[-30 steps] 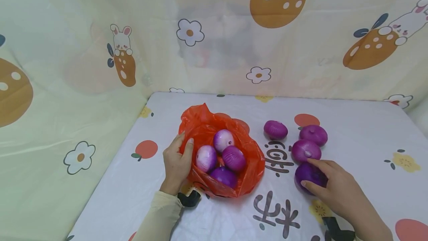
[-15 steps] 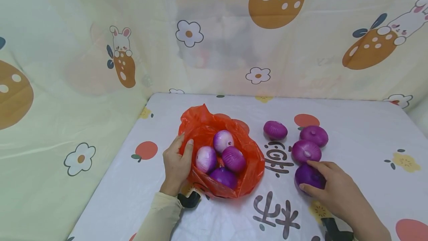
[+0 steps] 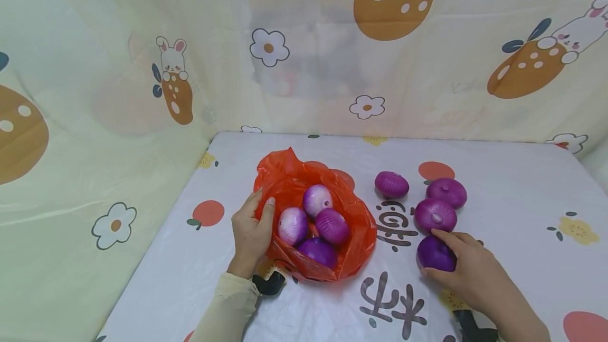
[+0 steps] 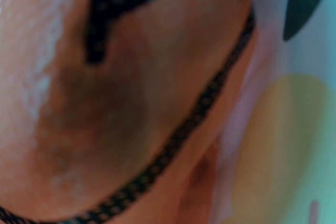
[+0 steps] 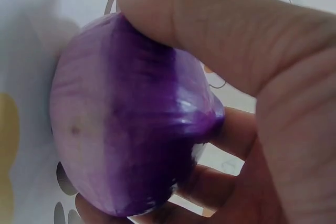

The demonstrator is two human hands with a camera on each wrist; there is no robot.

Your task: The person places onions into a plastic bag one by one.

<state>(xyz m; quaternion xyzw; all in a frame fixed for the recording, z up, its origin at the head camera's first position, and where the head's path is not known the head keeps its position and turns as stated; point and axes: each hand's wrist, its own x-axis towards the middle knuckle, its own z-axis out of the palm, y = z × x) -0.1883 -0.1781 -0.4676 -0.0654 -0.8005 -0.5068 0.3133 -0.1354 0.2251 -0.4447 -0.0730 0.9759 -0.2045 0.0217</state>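
A red plastic bag [image 3: 358,231] lies wide open on the table with several purple onions [image 3: 332,226] inside. My left hand [image 3: 252,231] grips the bag's left edge, thumb inside the rim and fingers behind it. At the right, my right hand [image 3: 467,268] has thumb and fingers curled round a dark purple onion [image 3: 435,253] on the table. In the right wrist view that onion [image 5: 131,124] sits between the thumb and the fingers. Touching or nearly touching it is another onion [image 3: 435,215]. The left wrist view is blurred and filled mostly by skin and a dark dotted line.
Two more onions stand behind, one at the back right [image 3: 447,192] and one nearer the bag [image 3: 391,184]. A printed white cloth [image 3: 513,215] covers the table. Patterned curtains [image 3: 313,83] hang behind and at the left.
My right hand has shifted slightly left around the dark onion, which has turned or tilted a little. The left hand and the bag look unchanged.
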